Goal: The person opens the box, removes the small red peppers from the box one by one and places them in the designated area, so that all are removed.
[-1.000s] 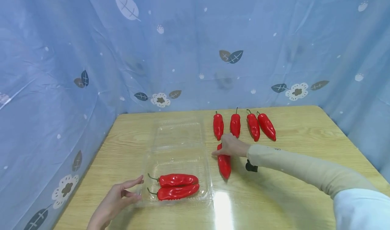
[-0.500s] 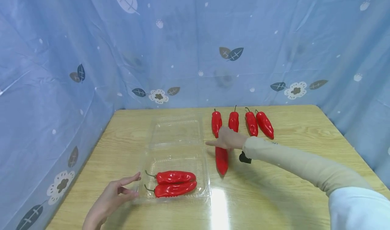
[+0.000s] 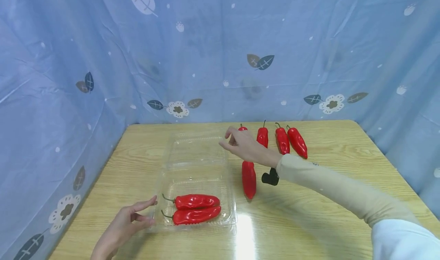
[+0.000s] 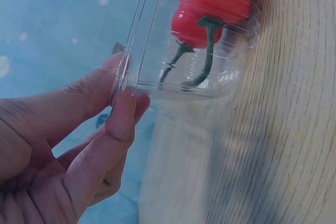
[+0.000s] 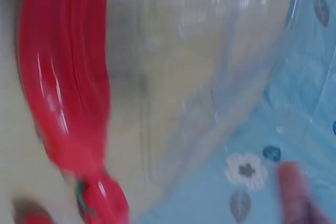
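Observation:
A clear plastic clamshell container point(image 3: 231, 199) lies open on the wooden table, its lid point(image 3: 199, 149) folded back. Two red peppers point(image 3: 195, 201) point(image 3: 196, 215) lie side by side in its near tray; their stems point(image 4: 202, 56) show through the wall. My left hand point(image 3: 128, 222) rests at the tray's near left corner, with thumb point(image 4: 122, 121) and forefinger touching the rim. My right hand point(image 3: 245, 145) hovers above the table by the lid's right edge, fingers loosely bent and holding nothing. Below it a single red pepper point(image 3: 248, 177) point(image 5: 63, 93) lies on the table.
Three more red peppers point(image 3: 262, 137) point(image 3: 282, 139) point(image 3: 297, 142) stand in a row at the back, and a fourth point(image 3: 242, 128) is mostly hidden behind my right hand. A blue patterned curtain point(image 3: 220, 53) surrounds the table point(image 3: 326, 145) on three sides.
My right hand has lifted off the single pepper and moved up and left toward the lid. That pepper stays on the table. The left hand has kept its place.

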### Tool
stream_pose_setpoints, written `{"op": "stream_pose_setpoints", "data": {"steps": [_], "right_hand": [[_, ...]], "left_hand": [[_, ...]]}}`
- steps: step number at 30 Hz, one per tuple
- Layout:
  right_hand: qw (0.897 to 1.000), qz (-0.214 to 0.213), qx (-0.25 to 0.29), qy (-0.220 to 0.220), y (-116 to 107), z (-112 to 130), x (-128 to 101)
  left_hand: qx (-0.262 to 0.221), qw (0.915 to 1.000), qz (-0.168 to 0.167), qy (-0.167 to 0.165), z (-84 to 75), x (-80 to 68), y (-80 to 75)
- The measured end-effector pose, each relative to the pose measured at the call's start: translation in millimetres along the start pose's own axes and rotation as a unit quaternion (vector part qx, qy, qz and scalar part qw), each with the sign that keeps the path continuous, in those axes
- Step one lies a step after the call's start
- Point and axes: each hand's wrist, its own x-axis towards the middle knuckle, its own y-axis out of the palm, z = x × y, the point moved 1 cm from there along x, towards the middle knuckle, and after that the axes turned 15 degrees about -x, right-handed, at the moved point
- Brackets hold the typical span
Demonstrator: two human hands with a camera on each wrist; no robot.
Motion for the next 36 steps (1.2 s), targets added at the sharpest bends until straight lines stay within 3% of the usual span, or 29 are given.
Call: {"op": "stream_pose_setpoints", "data": {"steps": [2,5,10,13,23,32,36], "right_hand": [[0.997,-0.021,0.055,-0.044,7,1,-3],[0.986,-0.009,0.125,-0.112,20,2,-8],[0.956,0.063,0.209,-0.195,39,8,-17],[0.943,0.098,0.244,-0.205,47,17,-20],[0.901,0.164,0.388,-0.101,73,70,-24],[0.881,0.191,0.433,-0.026,94,75,-29],[0.882,0.201,0.427,-0.007,102,68,-35]], "left_hand": [[0.002,1.0000,0.002,0.003,-0.2,0.5,-0.3],[0.003,1.0000,0.003,0.005,-0.2,1.6,-0.2],[-0.007,1.0000,0.001,-0.002,0.6,1.3,0.5],[-0.011,0.9999,0.004,-0.004,0.1,1.4,0.7],[-0.007,0.9997,0.016,0.019,-2.0,0.2,0.1],[-0.019,0.9997,0.012,0.007,-2.7,0.4,2.5],[-0.020,0.9998,0.007,0.006,-3.8,-1.3,1.5]]}}
